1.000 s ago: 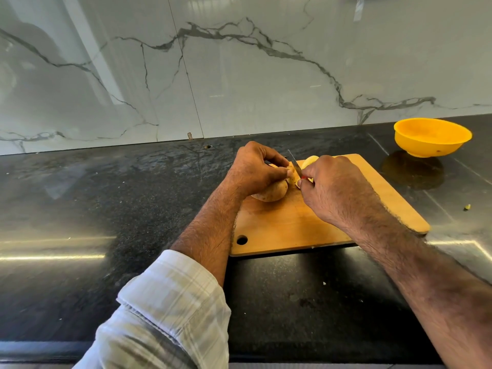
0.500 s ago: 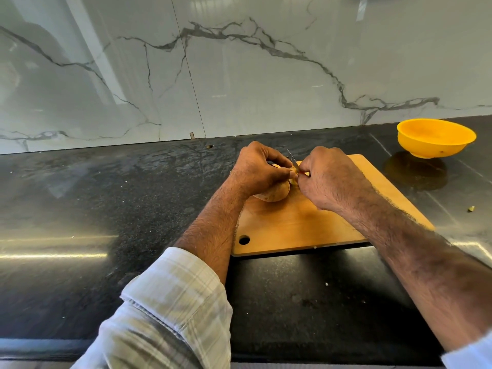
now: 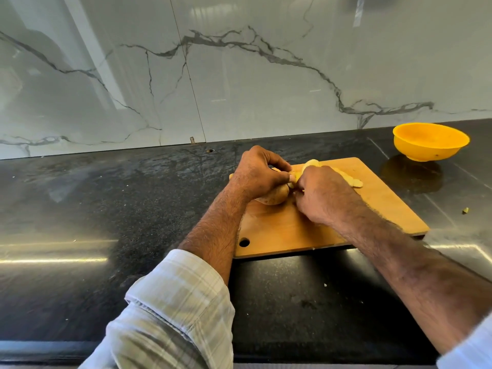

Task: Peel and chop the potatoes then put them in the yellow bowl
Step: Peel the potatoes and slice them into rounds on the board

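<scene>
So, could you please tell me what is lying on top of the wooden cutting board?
On the cutting board an unpeeled potato sits under the left hand, with pale peeled pieces beyond the right hand. The hands cover whatever lies between them.

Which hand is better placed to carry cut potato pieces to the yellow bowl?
Right, probably. The right hand is nearer the cut pieces and the yellow bowl; the left hand grips the unpeeled potato.
</scene>
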